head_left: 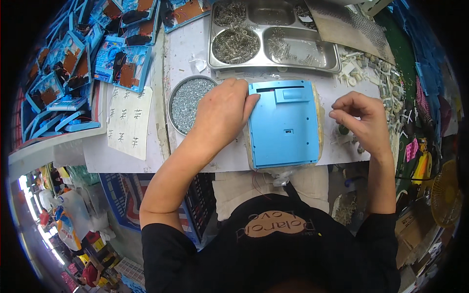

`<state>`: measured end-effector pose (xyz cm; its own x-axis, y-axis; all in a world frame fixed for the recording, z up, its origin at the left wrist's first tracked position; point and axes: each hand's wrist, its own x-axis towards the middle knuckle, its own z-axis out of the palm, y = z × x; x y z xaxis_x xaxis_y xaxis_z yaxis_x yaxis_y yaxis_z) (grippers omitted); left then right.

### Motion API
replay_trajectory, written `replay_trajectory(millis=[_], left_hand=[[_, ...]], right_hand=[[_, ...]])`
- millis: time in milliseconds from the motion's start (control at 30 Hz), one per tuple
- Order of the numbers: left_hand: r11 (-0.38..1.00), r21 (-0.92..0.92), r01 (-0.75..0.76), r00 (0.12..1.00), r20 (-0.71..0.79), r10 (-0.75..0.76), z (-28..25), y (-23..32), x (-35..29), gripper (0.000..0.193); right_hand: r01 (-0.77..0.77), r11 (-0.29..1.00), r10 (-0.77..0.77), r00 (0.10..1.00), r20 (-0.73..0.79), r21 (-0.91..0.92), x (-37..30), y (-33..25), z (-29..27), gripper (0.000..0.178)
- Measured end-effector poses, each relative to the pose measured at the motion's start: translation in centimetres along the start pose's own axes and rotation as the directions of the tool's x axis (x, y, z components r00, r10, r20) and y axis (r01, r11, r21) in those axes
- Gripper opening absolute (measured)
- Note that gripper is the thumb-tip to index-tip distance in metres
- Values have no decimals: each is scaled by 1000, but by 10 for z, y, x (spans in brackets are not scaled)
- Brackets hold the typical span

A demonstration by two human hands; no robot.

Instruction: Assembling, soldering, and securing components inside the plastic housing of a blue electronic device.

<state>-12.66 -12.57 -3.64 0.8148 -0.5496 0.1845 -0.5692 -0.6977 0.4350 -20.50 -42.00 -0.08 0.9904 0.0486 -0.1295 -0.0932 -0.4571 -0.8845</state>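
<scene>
A flat blue plastic case (283, 141) lies in front of me on a pale, worn block (319, 112). It has screw holes, a narrow slot near the far edge and a raised rectangular part beside that slot. My left hand (222, 110) is closed at the case's far left corner, thumb over its left edge, the other fingers mostly hidden. To the right of the case, my right hand (364, 119) hovers with thumb and forefinger brought together. Whatever may be between those fingertips is too small to make out.
A round bowl of small screws (188, 105) stands left of the case. Behind it is a compartmented metal tray (273, 63) holding springs. White plastic parts (354, 71) lie at the right. Blue housings with wires (132, 63) are piled far left, near a paper sheet (129, 122).
</scene>
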Motion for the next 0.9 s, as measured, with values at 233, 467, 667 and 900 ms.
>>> replay_trajectory(millis=[233, 467, 667, 900], left_hand=[[997, 80, -2, 1000, -18, 4, -7, 7, -6, 26], [970, -211, -125, 986, -139, 97, 4, 37, -27, 21], [942, -197, -274, 961, -107, 257, 35, 79, -22, 22], [941, -91, -327, 943, -94, 319, 44, 83, -19, 25]], right_hand=[[375, 913, -391, 917, -82, -160, 1, 10, 34, 9], [613, 696, -671, 740, -35, -373, 12, 34, 45, 17], [559, 790, -589, 806, -56, -251, 9, 34, 36, 26], [485, 830, -535, 832, -147, -276, -7, 44, 14, 28]])
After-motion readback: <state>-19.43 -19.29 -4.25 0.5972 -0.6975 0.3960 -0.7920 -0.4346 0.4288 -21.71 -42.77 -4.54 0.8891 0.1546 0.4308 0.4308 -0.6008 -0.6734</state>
